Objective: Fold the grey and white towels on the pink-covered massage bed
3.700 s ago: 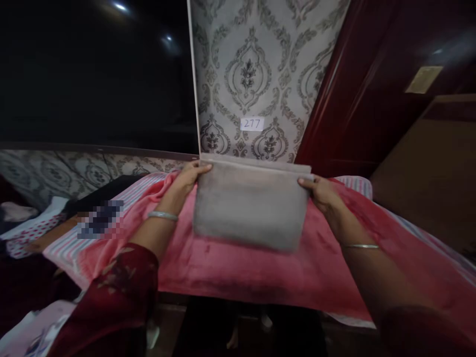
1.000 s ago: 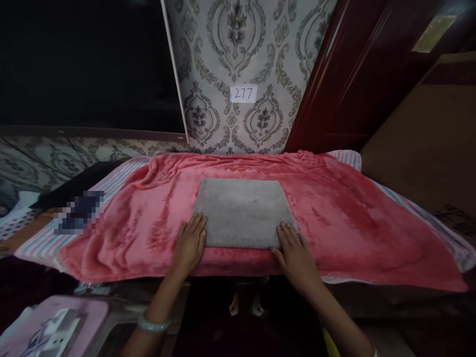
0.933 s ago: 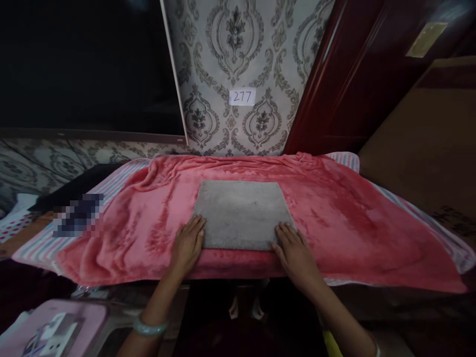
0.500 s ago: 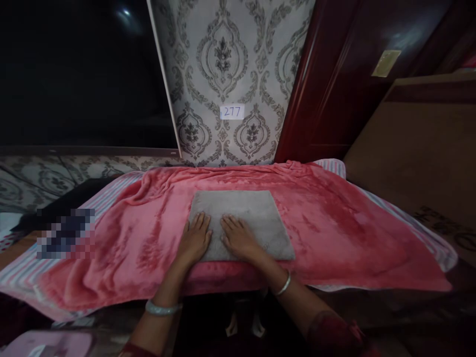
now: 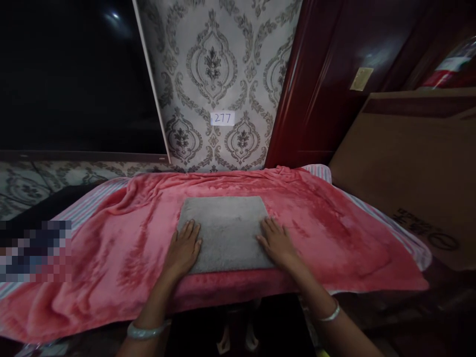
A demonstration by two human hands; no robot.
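A grey, soft-looking cloth (image 5: 226, 233) lies flat in a near-rectangle on a pink plush blanket (image 5: 141, 248). At the cloth's left edge rests my left hand (image 5: 185, 248), palm down with its fingers stretched out. My right hand (image 5: 278, 242) lies flat over the right edge, fingers spread, partly on the grey cloth and partly on the blanket. Neither hand grips anything. The hands cover parts of both side edges of the cloth.
Under the blanket, a striped sheet (image 5: 89, 198) shows at the sides. A large dark screen (image 5: 74, 79) stands at the back left, and a cardboard box (image 5: 401, 163) at the right. Behind is patterned wallpaper (image 5: 219, 59) with a paper label (image 5: 222, 118) reading 277.
My right hand has slid right, from the middle of the grey cloth to its right edge. My left hand stays by the left edge. The view has shifted slightly.
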